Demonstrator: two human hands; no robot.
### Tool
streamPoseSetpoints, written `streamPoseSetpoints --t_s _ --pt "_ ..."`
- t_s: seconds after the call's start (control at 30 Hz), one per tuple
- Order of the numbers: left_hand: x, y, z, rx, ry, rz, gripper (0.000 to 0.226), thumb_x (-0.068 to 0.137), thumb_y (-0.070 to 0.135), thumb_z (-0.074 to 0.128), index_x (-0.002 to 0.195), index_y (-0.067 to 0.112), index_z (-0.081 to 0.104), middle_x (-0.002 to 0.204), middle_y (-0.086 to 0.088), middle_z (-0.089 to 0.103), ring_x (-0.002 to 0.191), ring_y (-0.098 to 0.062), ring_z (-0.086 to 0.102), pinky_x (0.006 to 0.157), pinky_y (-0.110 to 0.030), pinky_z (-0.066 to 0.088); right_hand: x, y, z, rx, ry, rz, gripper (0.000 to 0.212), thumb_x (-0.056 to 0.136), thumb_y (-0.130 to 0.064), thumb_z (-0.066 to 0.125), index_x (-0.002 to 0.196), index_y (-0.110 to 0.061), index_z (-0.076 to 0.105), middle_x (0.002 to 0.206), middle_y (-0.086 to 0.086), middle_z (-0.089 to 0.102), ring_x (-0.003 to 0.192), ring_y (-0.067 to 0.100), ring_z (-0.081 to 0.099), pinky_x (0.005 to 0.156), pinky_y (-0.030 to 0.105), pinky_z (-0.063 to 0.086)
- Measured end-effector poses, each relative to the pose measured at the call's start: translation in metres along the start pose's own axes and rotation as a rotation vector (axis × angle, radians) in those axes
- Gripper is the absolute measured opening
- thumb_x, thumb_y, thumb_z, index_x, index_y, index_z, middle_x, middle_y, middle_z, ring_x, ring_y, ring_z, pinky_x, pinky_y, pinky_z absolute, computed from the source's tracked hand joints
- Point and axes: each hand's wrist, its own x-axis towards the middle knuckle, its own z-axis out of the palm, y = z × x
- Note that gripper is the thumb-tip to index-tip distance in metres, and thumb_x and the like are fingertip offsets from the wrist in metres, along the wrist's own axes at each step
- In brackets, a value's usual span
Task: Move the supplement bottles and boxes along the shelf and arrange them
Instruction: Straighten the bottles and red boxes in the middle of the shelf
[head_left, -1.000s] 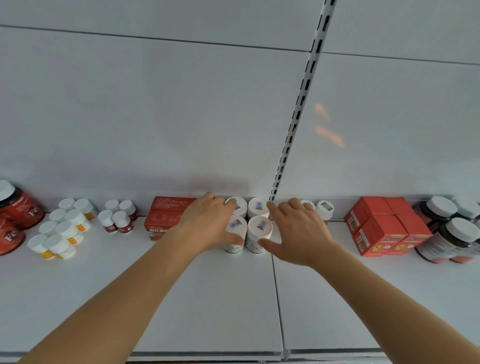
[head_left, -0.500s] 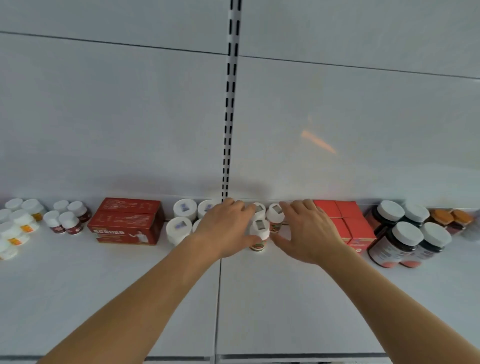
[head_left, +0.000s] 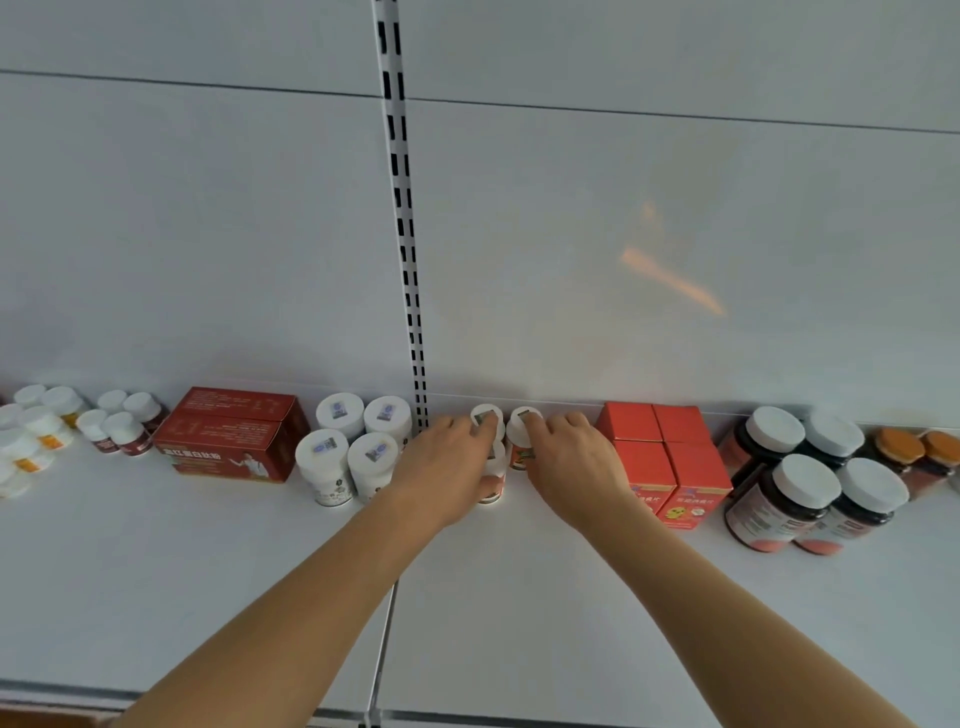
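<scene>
At about twelve o'clock from the person, on the flat white metal shelf (head_left: 519, 597), stood a small cluster of little white-capped orange-labelled bottles (head_left: 492, 480), close to the back wall. In the head view, the left hand (head_left: 447, 467) lay over the cluster from the nine o'clock side, with its fingers curled round the near bottle and the thumb low on the bottle's side. The right hand (head_left: 571, 462) covered the three o'clock side, its fingers bent over the caps of the bottles; how firmly it pinched them I could not tell.

At three o'clock of the cluster, just beside the right hand, stood four bright red square cardboard boxes (head_left: 665, 462), and further on the dark round jars with white lids (head_left: 810, 493). At nine o'clock stood four taller white plastic bottles (head_left: 353, 452), then a dark red long carton (head_left: 234, 441).

In my judgement the step was to gather the small bottles as one group. To do it well, both hands should press evenly from both sides, keep low on the bodies and slide, not lift, so no bottle tips against the red boxes.
</scene>
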Motion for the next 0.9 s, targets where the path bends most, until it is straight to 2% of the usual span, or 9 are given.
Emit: streamPoseSetpoints --t_s 0.1,0.3,0.43,0.5,0.57,0.67,0.73,0.8,0.9 --pt "0.001 -0.003 0.0 0.002 -0.005 0.018 0.066 0.087 0.049 0.062 0.139 0.019 0.035 0.118 -0.005 0.056 0.111 -0.027 0.05 0.086 -0.039 0.048 0.003 0.0 0.003 -0.001 0.051 0.001 0.043 0.054 -0.007 0.085 0.092 -0.012 0.065 0.06 0.002 0.055 0.057 0.025 0.053 0.045 0.025 0.024" --pt "0.001 -0.007 0.003 -0.021 0.029 0.04 0.066 0.087 0.05 0.063 0.139 0.02 0.036 0.118 -0.004 0.054 0.11 -0.026 0.049 0.083 -0.037 0.046 0.007 -0.002 0.004 0.029 0.076 -0.005 0.042 0.05 -0.004 0.087 0.084 -0.011 0.062 0.059 0.003 0.054 0.054 0.026 0.053 0.043 0.024 0.024" --pt "0.002 -0.009 0.003 -0.044 0.028 0.047 0.065 0.085 0.052 0.064 0.136 0.02 0.038 0.118 -0.004 0.055 0.109 -0.026 0.049 0.086 -0.036 0.046 0.008 -0.003 0.005 0.033 0.075 -0.003 0.04 0.052 -0.006 0.086 0.084 -0.011 0.062 0.061 0.004 0.056 0.056 0.027 0.053 0.043 0.026 0.027" --pt "0.003 -0.01 0.001 -0.046 0.024 0.044 0.07 0.083 0.059 0.062 0.136 0.022 0.037 0.118 -0.004 0.055 0.11 -0.026 0.049 0.088 -0.037 0.045 0.006 -0.003 0.002 0.076 0.091 -0.015 0.035 0.058 -0.012 0.084 0.086 -0.01 0.063 0.063 0.005 0.058 0.06 0.029 0.055 0.044 0.028 0.035" --pt "0.004 -0.01 -0.007 -0.056 0.045 0.028 0.08 0.08 0.067 0.06 0.141 0.023 0.034 0.122 -0.004 0.055 0.115 -0.027 0.047 0.091 -0.038 0.045 0.002 0.0 -0.008 0.102 0.119 -0.028 0.03 0.069 -0.021 0.08 0.092 -0.01 0.064 0.072 0.006 0.062 0.069 0.029 0.057 0.051 0.034 0.045" --pt "0.006 -0.001 -0.025 -0.03 0.141 0.023 0.086 0.083 0.071 0.053 0.147 0.019 0.028 0.125 -0.006 0.053 0.119 -0.028 0.045 0.091 -0.039 0.046 -0.007 0.016 -0.029 0.11 0.216 -0.038 0.027 0.083 -0.029 0.061 0.1 -0.008 0.064 0.08 0.008 0.062 0.076 0.031 0.055 0.061 0.04 0.049" --pt "0.011 0.014 -0.035 -0.022 0.221 0.079 0.078 0.088 0.065 0.05 0.146 0.017 0.03 0.124 -0.007 0.055 0.118 -0.029 0.046 0.089 -0.039 0.047 -0.016 0.035 -0.043 0.096 0.254 -0.012 0.034 0.085 -0.034 0.052 0.102 -0.007 0.064 0.083 0.009 0.062 0.079 0.032 0.055 0.064 0.042 0.05" --pt "0.013 0.037 -0.04 -0.064 0.271 0.174 0.069 0.091 0.059 0.05 0.143 0.016 0.035 0.122 -0.006 0.057 0.117 -0.028 0.048 0.088 -0.04 0.047 -0.029 0.059 -0.053 0.085 0.262 0.037 0.04 0.087 -0.039 0.051 0.107 -0.007 0.065 0.087 0.01 0.064 0.083 0.034 0.055 0.069 0.044 0.051" --pt "0.017 0.073 -0.036 -0.14 0.224 0.259 0.069 0.092 0.057 0.05 0.146 0.018 0.032 0.128 -0.005 0.054 0.121 -0.027 0.046 0.092 -0.041 0.046 -0.05 0.096 -0.066 0.077 0.134 0.144 0.063 0.086 -0.058 0.042 0.127 -0.011 0.058 0.109 0.009 0.065 0.102 0.033 0.056 0.084 0.045 0.05"
